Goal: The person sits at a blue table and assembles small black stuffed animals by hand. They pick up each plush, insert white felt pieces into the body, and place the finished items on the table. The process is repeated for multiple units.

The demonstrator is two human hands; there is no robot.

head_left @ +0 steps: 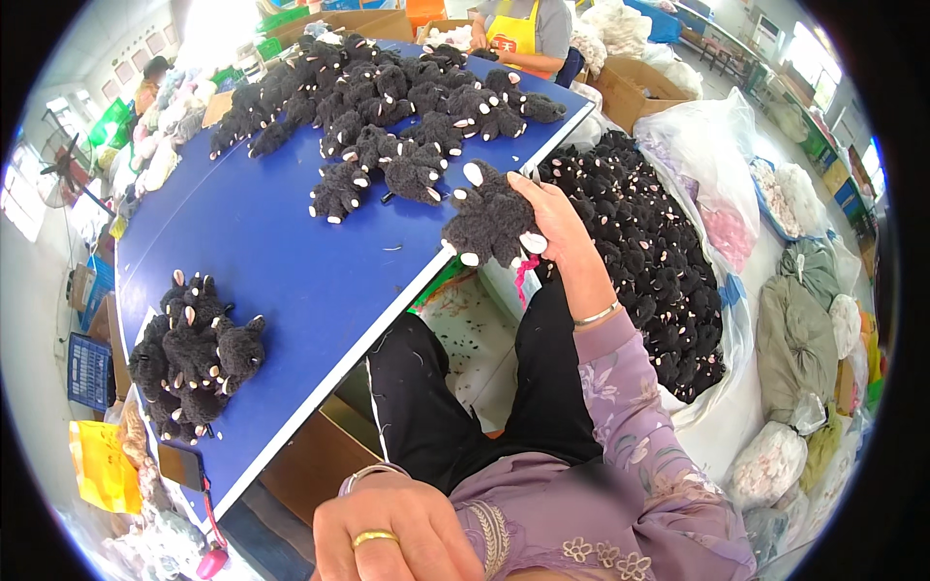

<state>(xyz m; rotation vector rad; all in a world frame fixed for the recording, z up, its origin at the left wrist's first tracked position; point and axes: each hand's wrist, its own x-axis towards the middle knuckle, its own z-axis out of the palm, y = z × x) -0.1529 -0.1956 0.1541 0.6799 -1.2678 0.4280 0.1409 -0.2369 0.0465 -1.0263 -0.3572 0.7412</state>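
Note:
My right hand (554,218) grips a black plush toy (489,223) with pale ears and feet by its right side. That toy hangs at the near edge of the blue table (291,242), with a bright pink strand (525,278) below it. My left hand (397,528), with a gold ring, is raised close at the lower edge. Its fingers curl in; the tips and whatever they may hold are out of sight. A big heap of similar toys (383,92) covers the far part of the table, and a smaller pile (194,353) lies at the left.
Right of my legs stands a large white sack (722,387) full of black toys. A phone (181,467) lies at the table's left corner. Across the table sits a person in a yellow apron (513,39). Bags and a cardboard box (630,92) stand at the right.

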